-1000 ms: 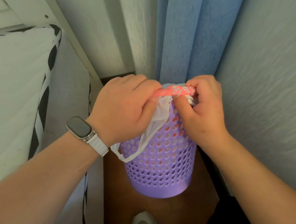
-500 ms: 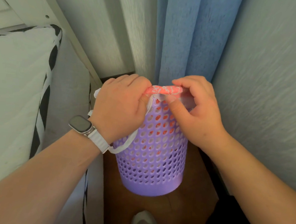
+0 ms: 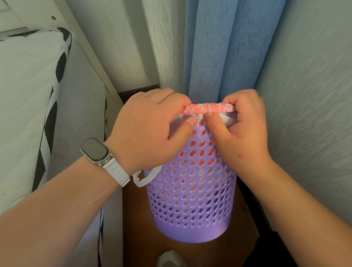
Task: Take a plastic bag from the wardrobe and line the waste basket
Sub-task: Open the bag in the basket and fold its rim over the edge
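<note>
Your left hand point(image 3: 150, 129) and right hand point(image 3: 241, 129) meet at the near top rim of the purple perforated plastic waste basket point(image 3: 192, 188), both closed on the white-and-red printed plastic bag point(image 3: 209, 110). Fingers of each hand curl over the bag's red printed edge from above, thumbs pressing from below, w/ the two thumb tips nearly touching at the middle. The red edge runs taut between the two fists, right along the rim. Red and white film shows through the basket's holes, so most of the bag sits inside. One white bag handle loop point(image 3: 145, 178) hangs outside on the basket's left, just under your left wrist.

The basket stands upright on the brown wooden floor point(image 3: 143, 225), in a narrow gap: white mattress w/ black-and-white trim point(image 3: 17, 101) to the left, pale textured wall point(image 3: 319, 101) to the right, blue fabric curtain point(image 3: 219, 42) directly behind. A dark-faced smartwatch on a white band point(image 3: 104, 159) sits on your left wrist. A light grey shoe toe point(image 3: 171, 265) shows at btm centre, near the basket's base.
</note>
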### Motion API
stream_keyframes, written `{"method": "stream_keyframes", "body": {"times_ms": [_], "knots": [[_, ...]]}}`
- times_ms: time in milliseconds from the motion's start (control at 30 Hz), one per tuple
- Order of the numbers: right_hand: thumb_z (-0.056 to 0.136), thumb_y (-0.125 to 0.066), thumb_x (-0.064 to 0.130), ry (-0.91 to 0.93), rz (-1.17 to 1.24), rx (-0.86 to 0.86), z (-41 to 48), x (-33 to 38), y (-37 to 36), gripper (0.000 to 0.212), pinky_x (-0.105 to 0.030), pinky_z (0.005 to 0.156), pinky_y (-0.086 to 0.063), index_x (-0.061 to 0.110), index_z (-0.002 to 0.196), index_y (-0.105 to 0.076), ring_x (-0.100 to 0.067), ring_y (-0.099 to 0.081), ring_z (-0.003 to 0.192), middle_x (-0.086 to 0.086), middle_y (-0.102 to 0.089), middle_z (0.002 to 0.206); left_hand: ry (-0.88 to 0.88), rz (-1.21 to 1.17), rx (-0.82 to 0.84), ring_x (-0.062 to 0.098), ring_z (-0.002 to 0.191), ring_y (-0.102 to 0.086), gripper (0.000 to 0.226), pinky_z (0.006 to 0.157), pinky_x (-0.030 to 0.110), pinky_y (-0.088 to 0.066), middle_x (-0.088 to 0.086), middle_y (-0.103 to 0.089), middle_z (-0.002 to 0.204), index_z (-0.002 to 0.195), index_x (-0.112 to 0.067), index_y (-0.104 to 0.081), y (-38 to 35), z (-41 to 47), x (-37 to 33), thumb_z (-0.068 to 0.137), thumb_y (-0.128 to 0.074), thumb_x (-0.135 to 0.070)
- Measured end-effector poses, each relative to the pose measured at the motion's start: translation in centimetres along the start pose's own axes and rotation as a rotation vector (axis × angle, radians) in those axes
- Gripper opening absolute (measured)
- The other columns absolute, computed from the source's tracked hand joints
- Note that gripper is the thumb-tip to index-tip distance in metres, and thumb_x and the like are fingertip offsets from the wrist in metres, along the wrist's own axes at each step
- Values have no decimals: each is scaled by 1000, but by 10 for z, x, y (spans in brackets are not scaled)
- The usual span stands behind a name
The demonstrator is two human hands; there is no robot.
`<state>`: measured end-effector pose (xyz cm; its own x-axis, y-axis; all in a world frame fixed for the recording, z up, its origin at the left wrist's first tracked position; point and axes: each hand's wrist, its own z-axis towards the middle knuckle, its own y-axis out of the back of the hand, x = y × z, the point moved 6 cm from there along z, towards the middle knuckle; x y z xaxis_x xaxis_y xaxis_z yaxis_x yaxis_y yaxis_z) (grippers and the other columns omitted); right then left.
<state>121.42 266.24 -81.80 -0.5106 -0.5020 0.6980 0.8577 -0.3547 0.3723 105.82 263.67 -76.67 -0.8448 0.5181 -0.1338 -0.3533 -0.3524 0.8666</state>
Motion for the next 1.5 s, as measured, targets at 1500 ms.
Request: {"method": "stream_keyframes", "body": {"times_ms": [1500], "knots": [[86,-63,36,-17,222,33,12,-5,7,27,-50,92,-45,16,105,-61,-27,-57,101,1,-54,104,124,-110,-210,14,65,-42,21,60,25,-30,-2,-48,69,78,-6,-56,9,-3,17,92,-48,-19]]}}
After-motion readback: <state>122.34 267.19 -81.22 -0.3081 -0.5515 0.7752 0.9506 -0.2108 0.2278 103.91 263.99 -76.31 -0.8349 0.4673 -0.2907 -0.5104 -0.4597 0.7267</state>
